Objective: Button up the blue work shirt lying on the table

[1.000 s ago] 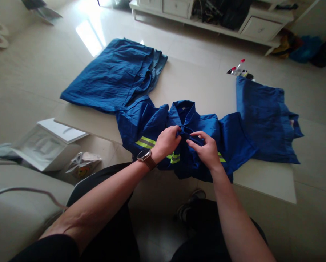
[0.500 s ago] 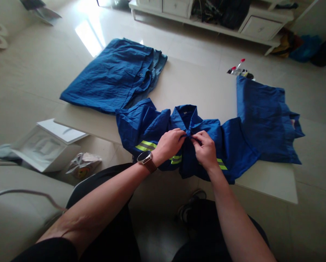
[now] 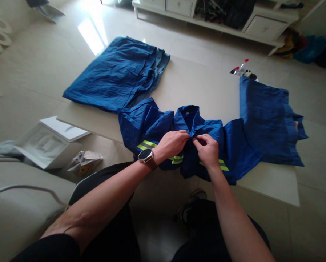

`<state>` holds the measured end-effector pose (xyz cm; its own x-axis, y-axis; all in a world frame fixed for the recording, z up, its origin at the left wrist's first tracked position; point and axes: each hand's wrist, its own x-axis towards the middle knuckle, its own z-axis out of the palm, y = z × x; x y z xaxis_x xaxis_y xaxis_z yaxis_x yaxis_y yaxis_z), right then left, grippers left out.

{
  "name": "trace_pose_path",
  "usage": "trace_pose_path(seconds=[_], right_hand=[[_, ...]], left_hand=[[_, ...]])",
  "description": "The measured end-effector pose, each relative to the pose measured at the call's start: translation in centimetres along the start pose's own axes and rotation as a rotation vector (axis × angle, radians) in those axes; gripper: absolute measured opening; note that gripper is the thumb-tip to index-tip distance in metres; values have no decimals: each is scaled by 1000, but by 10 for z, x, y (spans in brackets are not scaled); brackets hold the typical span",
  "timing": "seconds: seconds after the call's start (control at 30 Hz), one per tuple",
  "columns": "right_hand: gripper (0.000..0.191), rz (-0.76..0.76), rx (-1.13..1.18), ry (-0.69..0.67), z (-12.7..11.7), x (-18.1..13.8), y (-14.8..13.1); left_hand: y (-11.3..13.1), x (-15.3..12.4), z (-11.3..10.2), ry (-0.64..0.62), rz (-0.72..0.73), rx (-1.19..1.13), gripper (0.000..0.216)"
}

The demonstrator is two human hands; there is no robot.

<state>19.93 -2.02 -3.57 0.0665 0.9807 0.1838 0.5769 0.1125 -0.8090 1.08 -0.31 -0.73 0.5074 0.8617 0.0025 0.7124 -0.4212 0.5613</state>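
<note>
A blue work shirt (image 3: pixel 163 122) with yellow-and-grey reflective stripes lies across the near edge of a white table, its collar facing away from me and its lower part hanging over the edge. Just below the collar, my left hand (image 3: pixel 174 142) is closed on the front edge of the shirt. My right hand (image 3: pixel 207 147) pinches the same front close beside it, thumb against forefinger. The fingertips nearly meet, and any button between them is hidden. A watch (image 3: pixel 145 155) with a brown strap is on my left wrist.
On the white table (image 3: pixel 203 87), a stack of folded blue clothes (image 3: pixel 113 72) lies at the left and another folded blue garment (image 3: pixel 266 120) at the right. Red-capped bottles (image 3: pixel 244 65) show behind the far edge. A white box (image 3: pixel 49 142) stands on the left.
The whole view has shifted slightly. My fingers have moved a little at the shirt front, the right fingertips dropping slightly away from the left ones. The folded clothes lie as before.
</note>
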Motion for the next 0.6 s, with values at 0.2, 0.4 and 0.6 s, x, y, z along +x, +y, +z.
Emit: trace_pose_path(seconds=[0.2,0.4,0.6], right_hand=[[24,-3,-96,98,1,0,0],[28,105,-85,190,-6,8,15],[50,123,50,26,-6,7,13]], left_hand=[[3,-1,-1,-15,22,-31,33],[8,-5,-4,-45,16,-52,33],[3,-3,-9,-20,-103,-53,35]])
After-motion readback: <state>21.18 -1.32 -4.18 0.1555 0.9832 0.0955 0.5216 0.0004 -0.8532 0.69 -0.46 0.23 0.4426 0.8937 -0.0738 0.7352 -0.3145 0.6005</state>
